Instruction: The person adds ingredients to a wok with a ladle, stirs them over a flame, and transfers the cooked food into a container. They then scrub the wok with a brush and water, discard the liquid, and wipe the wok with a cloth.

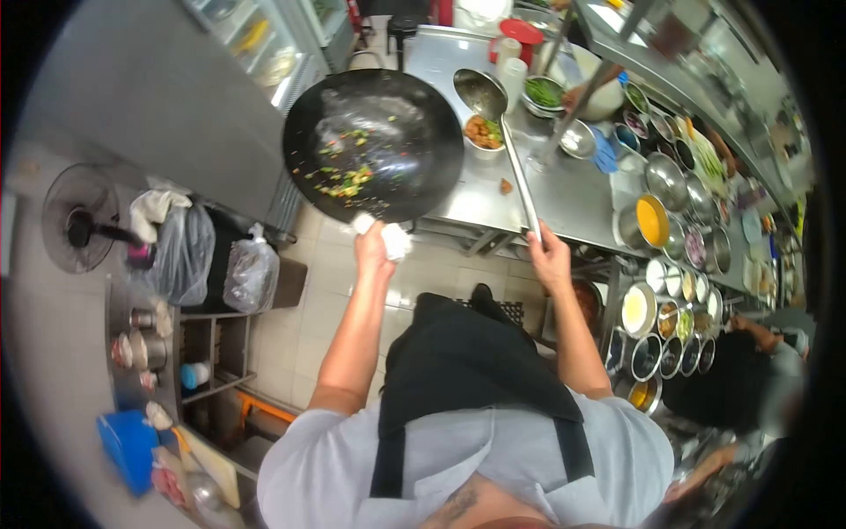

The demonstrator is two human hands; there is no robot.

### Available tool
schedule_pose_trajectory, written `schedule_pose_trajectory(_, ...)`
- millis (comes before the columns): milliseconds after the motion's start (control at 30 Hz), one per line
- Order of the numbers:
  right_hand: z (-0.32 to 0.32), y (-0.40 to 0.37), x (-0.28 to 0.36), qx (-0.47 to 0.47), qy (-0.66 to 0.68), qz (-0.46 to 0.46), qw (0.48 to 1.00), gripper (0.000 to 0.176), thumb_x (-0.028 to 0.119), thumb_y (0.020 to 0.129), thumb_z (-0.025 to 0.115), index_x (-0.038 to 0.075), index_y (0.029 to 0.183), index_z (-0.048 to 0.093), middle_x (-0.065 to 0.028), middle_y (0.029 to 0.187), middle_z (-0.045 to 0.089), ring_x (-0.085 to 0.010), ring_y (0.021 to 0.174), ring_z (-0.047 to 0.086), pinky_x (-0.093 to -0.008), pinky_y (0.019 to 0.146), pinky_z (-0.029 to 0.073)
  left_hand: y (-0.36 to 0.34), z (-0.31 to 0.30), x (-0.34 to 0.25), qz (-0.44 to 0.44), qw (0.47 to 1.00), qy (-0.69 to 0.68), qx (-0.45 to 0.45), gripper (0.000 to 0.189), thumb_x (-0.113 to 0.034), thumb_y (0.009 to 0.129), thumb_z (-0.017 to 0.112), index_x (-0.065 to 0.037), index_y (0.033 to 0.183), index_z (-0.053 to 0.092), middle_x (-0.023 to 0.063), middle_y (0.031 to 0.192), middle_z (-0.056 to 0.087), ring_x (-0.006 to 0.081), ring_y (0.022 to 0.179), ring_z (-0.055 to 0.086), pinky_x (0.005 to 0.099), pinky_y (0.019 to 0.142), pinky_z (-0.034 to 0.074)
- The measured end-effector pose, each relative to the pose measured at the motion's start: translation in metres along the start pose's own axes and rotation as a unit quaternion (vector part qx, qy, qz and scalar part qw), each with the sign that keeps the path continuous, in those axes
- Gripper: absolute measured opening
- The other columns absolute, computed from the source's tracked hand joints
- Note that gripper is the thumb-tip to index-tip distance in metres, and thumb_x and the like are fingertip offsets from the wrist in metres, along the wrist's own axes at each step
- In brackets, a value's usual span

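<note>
White folded cloth [394, 240] pads the left hand [372, 249], which is closed tight around the near rim handle of the big round black steel wok [374, 123]. The right hand [548, 257] is wrapped fully around the near end of the long-handled steel ladle [509, 154].

The wok hangs at the left edge of the stainless steel counter [573, 198], partly above the pale tiled floor [308, 309]. It is carried by that one hand alone. Scattered green, yellow and red chopped vegetable pieces [348, 179] lie in its near half.

The chief risk seems to be the cloth. If it slides on the handle, the wok could tip towards the person, dropping the pieces on the floor or bringing the metal against the forearm.

The ladle's bowl reaches far over the counter, just beside a small steel bowl of orange fried pieces [483, 132]. A careless swing could knock that bowl over.

A co-worker in dark clothing [740, 379] stands near on the right, so a wide turn there might end in a bump.
</note>
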State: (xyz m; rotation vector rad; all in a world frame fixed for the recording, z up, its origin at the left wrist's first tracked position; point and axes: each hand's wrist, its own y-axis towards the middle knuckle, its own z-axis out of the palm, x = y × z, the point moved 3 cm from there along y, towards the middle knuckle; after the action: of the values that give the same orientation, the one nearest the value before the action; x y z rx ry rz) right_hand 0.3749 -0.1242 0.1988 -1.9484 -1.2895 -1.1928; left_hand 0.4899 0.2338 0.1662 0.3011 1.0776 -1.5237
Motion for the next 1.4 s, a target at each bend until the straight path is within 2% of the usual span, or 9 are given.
schedule_pose_trajectory(100,-0.005,0.028,0.048,0.039,-0.094,-0.009,0.995,0.043,0.023,0.093,0.065,0.003,0.131,0.060,-0.0259,0.100,0.070,-0.0265,0.085,0.072,-0.0348,0.081,0.054,0.007,0.030,0.001,0.021,1.000,0.009,0.020,0.014,-0.005,0.088,0.054,0.003,0.098,0.059,0.0076,0.082,0.063,0.0195,0.065,0.067,0.0346,0.057,0.057)
schedule_pose_trajectory(167,0.011,0.060,0.063,0.001,-0.206,-0.179,0.962,0.043,0.022,0.093,0.062,0.005,0.133,0.059,-0.0262,0.100,0.069,-0.0359,0.088,0.071,-0.0436,0.080,0.055,0.013,0.049,0.004,0.020,0.999,0.023,0.040,0.016,-0.006,0.089,0.053,0.003,0.100,0.059,0.0081,0.083,0.064,0.0199,0.067,0.067,0.0354,0.058,0.057)
schedule_pose_trajectory(300,0.067,0.124,0.097,0.031,-0.244,-0.134,0.960,0.049,0.029,0.095,0.059,0.014,0.142,0.050,-0.0217,0.098,0.069,-0.0443,0.088,0.066,-0.0524,0.079,0.053,0.030,0.093,0.020,0.004,0.998,0.019,0.059,0.016,-0.007,0.090,0.053,0.002,0.102,0.058,0.0090,0.084,0.064,0.0210,0.070,0.068,0.0368,0.059,0.058)
schedule_pose_trajectory(433,0.075,0.132,0.110,0.075,-0.222,-0.101,0.967,0.049,0.031,0.096,0.057,0.019,0.142,0.050,-0.0225,0.105,0.068,-0.0423,0.099,0.064,-0.0526,0.085,0.052,0.051,0.136,0.031,-0.003,0.997,0.009,0.081,0.017,-0.008,0.093,0.052,0.003,0.103,0.059,0.0110,0.086,0.065,0.0231,0.071,0.069,0.0378,0.059,0.058)
schedule_pose_trajectory(733,-0.091,0.125,0.037,0.109,-0.340,-0.113,0.927,0.044,0.025,0.093,0.062,0.025,0.137,0.058,-0.0196,0.101,0.068,-0.0406,0.090,0.065,-0.0496,0.077,0.053,0.078,0.172,0.054,-0.008,0.997,0.036,0.071,0.017,-0.007,0.094,0.051,0.004,0.106,0.058,0.0106,0.086,0.065,0.0222,0.069,0.067,0.0372,0.055,0.055)
schedule_pose_trajectory(867,-0.027,0.211,0.040,0.007,-0.246,-0.193,0.950,0.047,0.030,0.096,0.057,0.026,0.143,0.051,-0.0186,0.099,0.066,-0.0391,0.088,0.066,-0.0488,0.074,0.054,0.075,0.199,0.071,0.057,0.995,0.020,0.075,0.018,-0.005,0.091,0.050,0.004,0.105,0.057,0.0099,0.086,0.065,0.0212,0.068,0.067,0.0359,0.055,0.055)
schedule_pose_trajectory(1033,0.027,0.266,0.057,0.023,-0.263,-0.222,0.939,0.050,0.031,0.097,0.057,0.022,0.145,0.048,-0.0199,0.090,0.064,-0.0405,0.082,0.065,-0.0499,0.075,0.053,0.082,0.220,0.085,0.076,0.994,0.002,0.075,0.019,-0.005,0.091,0.051,0.004,0.106,0.057,0.0102,0.088,0.065,0.0207,0.069,0.067,0.0354,0.055,0.055)
schedule_pose_trajectory(1267,-0.086,0.176,-0.018,0.140,-0.285,-0.174,0.932,0.048,0.025,0.094,0.060,0.028,0.141,0.053,-0.0177,0.094,0.066,-0.0389,0.083,0.066,-0.0497,0.074,0.054,0.101,0.223,0.086,0.103,0.992,-0.039,0.066,0.020,-0.005,0.091,0.051,0.003,0.108,0.056,0.0098,0.092,0.064,0.0200,0.072,0.067,0.0348,0.058,0.055)
schedule_pose_trajectory(1400,-0.082,0.204,0.000,0.093,-0.298,-0.180,0.933,0.046,0.027,0.095,0.059,0.028,0.141,0.054,-0.0151,0.096,0.067,-0.0383,0.081,0.067,-0.0499,0.072,0.054,0.113,0.215,0.095,0.135,0.990,-0.018,0.028,0.021,0.002,0.084,0.051,0.001,0.103,0.058,0.0068,0.087,0.062,0.0183,0.070,0.064,0.0337,0.060,0.054)
